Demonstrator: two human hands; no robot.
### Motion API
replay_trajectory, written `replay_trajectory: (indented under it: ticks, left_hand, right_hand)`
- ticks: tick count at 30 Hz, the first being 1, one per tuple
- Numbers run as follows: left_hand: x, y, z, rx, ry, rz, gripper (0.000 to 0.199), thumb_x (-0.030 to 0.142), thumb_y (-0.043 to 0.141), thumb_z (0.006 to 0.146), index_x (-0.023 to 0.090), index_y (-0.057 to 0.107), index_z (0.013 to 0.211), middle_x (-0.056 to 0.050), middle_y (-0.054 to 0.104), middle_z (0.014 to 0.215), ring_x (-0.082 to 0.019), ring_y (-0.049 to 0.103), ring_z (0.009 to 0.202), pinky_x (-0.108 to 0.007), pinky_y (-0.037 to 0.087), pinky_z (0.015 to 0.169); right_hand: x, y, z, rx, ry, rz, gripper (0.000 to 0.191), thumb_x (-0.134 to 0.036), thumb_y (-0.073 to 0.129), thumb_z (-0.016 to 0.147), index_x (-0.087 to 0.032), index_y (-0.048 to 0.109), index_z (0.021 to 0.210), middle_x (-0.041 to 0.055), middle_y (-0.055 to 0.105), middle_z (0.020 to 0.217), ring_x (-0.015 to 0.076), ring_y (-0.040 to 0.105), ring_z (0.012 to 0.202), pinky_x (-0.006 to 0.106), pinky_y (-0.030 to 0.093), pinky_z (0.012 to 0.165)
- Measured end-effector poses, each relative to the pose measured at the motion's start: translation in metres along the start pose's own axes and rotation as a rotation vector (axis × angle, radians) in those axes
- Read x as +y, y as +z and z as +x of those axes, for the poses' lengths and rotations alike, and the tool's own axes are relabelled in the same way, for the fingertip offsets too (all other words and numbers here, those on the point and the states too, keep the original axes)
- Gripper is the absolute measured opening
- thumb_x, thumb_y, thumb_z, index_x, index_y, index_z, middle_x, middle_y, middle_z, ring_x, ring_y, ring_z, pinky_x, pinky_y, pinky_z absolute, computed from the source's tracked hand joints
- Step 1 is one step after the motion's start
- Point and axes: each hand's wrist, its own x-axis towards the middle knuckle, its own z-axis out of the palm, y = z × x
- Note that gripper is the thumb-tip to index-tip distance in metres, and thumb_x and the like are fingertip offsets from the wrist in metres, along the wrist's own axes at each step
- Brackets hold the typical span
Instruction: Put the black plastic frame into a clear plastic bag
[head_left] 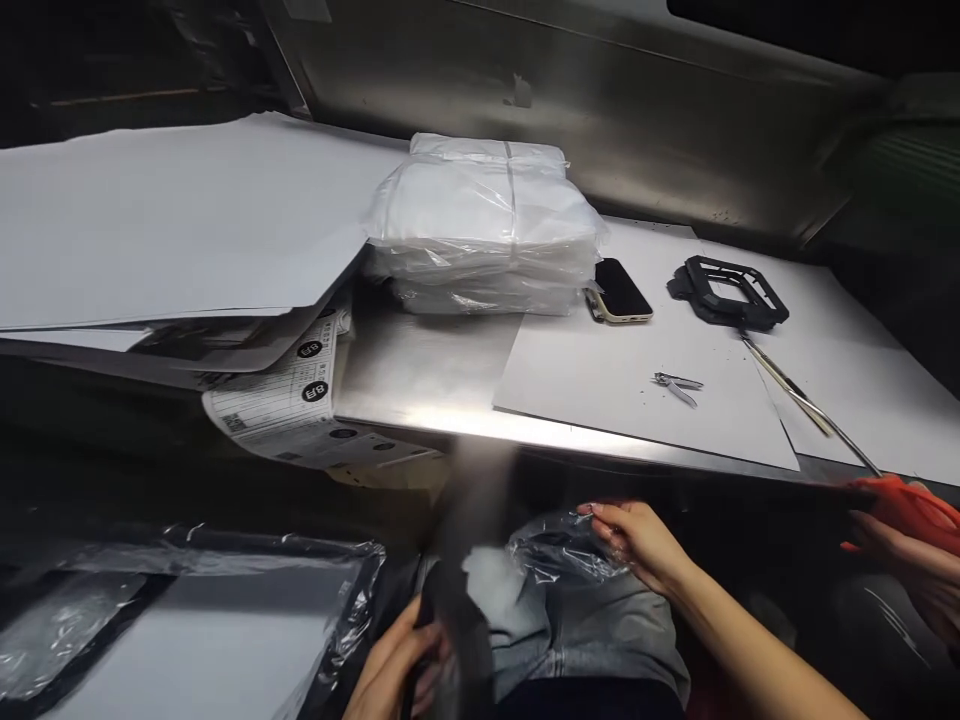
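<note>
My right hand (630, 540) is closed on the edge of a clear plastic bag (566, 550), which hangs over my lap. Lower and further left, my left hand (397, 660) has its fingers wrapped round a dark, blurred thing (461, 630) that I cannot make out. On the metal bench (405, 370) above my hands, a stack of white items in clear plastic (480, 220) is tied with a strap. To its right lie a phone (622, 290), small metal nippers (679, 387) and a black frame-shaped part (731, 292).
Large white sheets (187, 220) cover the bench's left side, with printed labels (292, 400) beneath. A plastic-lined container (217, 640) stands at lower left. Another person's hand (915, 560) is at the right edge, by orange-handled scissors (907, 510) or a similar tool.
</note>
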Motion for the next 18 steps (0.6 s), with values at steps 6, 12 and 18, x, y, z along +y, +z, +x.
replay_trajectory:
  ticks: [6,12,18]
  left_hand:
    - [-0.004,0.018,0.003,-0.295,0.083,0.211,0.084,0.042,0.052,0.072,0.016,0.002,0.134,0.000,0.057,0.058,-0.006,0.025,0.038,-0.021,0.017,0.039]
    - [-0.004,0.032,0.010,-0.349,0.041,0.269,0.078,0.037,0.055,0.073,0.021,0.006,0.132,0.003,0.056,0.056,-0.006,0.029,0.039,-0.020,0.018,0.040]
    - [-0.032,0.034,-0.003,-0.182,-0.064,0.131,0.052,0.060,0.063,0.053,0.018,0.042,0.075,0.006,0.052,0.049,-0.005,0.039,0.039,-0.018,0.028,0.040]
  right_hand:
    - [-0.022,0.006,0.001,-0.143,-0.153,-0.234,0.029,-0.038,0.043,0.085,-0.013,0.057,0.087,-0.0075,0.037,0.053,0.0037,0.022,0.039,0.019,0.017,0.038]
    - [-0.048,0.030,-0.026,-0.463,-0.371,-0.644,0.021,-0.022,0.052,0.079,-0.021,0.067,0.093,-0.0006,0.052,0.068,0.0107,0.046,0.062,0.023,0.035,0.060]
    - [-0.007,0.028,-0.067,-0.394,-0.679,-1.276,0.023,-0.031,0.051,0.081,-0.028,0.062,0.101,-0.0003,0.056,0.067,0.0125,0.049,0.055,0.022,0.038,0.051]
